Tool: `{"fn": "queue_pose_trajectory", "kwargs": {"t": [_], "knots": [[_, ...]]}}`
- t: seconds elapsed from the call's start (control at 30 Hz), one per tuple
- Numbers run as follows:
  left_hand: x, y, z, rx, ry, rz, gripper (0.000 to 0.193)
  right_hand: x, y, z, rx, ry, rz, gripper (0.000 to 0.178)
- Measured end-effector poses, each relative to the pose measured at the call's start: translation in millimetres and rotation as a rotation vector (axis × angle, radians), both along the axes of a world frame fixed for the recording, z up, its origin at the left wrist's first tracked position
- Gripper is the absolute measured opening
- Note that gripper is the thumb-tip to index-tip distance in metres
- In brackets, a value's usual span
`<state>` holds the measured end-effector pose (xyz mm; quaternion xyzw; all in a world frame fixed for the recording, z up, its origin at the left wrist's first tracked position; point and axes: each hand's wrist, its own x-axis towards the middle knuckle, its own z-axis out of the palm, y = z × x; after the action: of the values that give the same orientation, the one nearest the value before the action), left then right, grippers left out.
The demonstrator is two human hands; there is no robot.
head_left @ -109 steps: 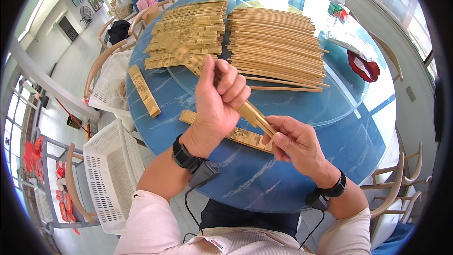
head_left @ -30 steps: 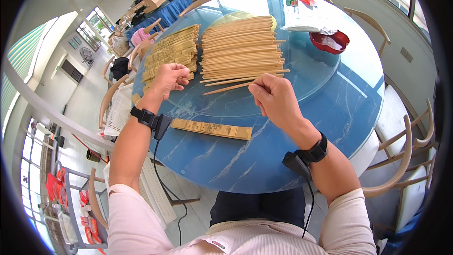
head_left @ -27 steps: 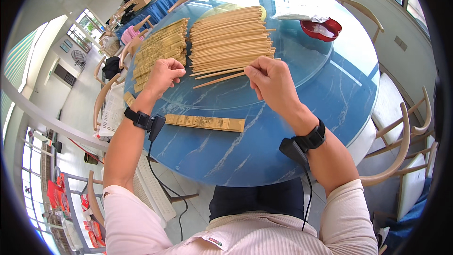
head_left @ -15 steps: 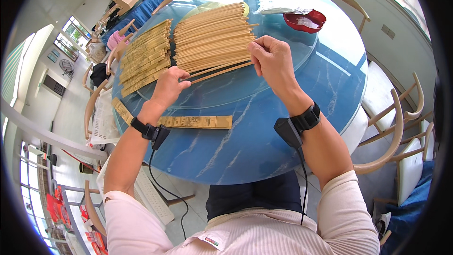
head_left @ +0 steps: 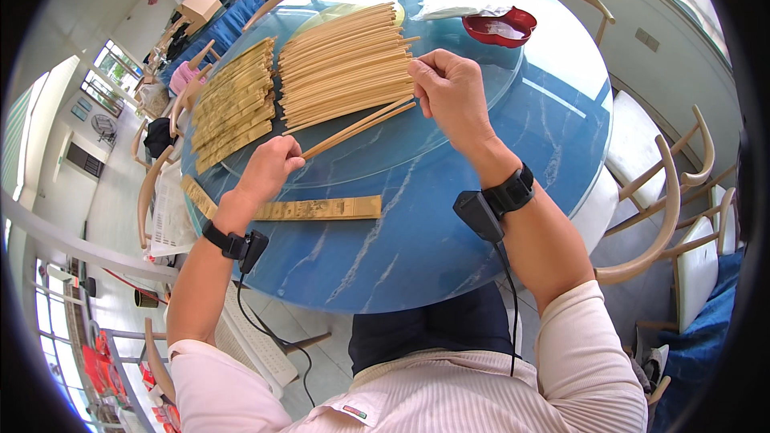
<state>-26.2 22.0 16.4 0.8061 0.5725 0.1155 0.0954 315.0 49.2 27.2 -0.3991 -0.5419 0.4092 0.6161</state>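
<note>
1. Left hand (head_left: 271, 168), left of centre: fingertips pinch the lower ends of two sticks (head_left: 353, 131) slanting across mid-frame.
2. Right hand (head_left: 455, 95), upper centre: fingers curled beside their upper ends (grip or mere touch, I cannot tell).
3. A slack left pinch could let the sticks splay.
4. The left wrist partly covers a gold sleeve (head_left: 329, 208).
</note>
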Motion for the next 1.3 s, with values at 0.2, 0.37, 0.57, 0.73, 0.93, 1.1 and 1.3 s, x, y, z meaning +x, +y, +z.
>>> {"fn": "queue_pose_trajectory", "kwargs": {"t": [0.2, 0.37, 0.57, 0.73, 0.93, 1.1, 1.3], "knots": [[13.5, -31.6, -0.2, 0.311, 0.242, -0.103, 0.015, -16.8, -3.9, -17.8, 0.436, -0.466, -0.224, 0.017], [56.8, -74.6, 36.6, 0.420, 0.175, -0.067, 0.015, -47.9, -37.4, -22.7, 0.828, -0.772, -0.094, 0.021], [77.9, -75.2, 62.9, 0.458, -0.262, -0.145, 0.012, -42.7, -50.0, -20.4, 0.596, -0.787, 0.163, 0.018], [52.3, -81.4, 29.1, 0.203, -0.748, 0.070, 0.007, -41.2, -30.3, -14.6, 0.673, -0.335, -0.096, 0.021], [64.2, -93.8, 16.7, 0.022, -0.396, -0.094, 0.019, -20.3, -27.9, -0.4, 0.375, -0.019, -0.001, 0.028], [59.2, -89.8, -1.9, 0.113, -0.145, -0.301, 0.041, -35.4, -27.0, -9.7, 0.374, -0.094, 0.017, 0.025], [64.6, -81.4, -13.7, 0.103, -0.014, -0.320, 0.049, -31.0, -25.0, -8.7, 0.328, -0.084, 0.069, 0.028]]}}
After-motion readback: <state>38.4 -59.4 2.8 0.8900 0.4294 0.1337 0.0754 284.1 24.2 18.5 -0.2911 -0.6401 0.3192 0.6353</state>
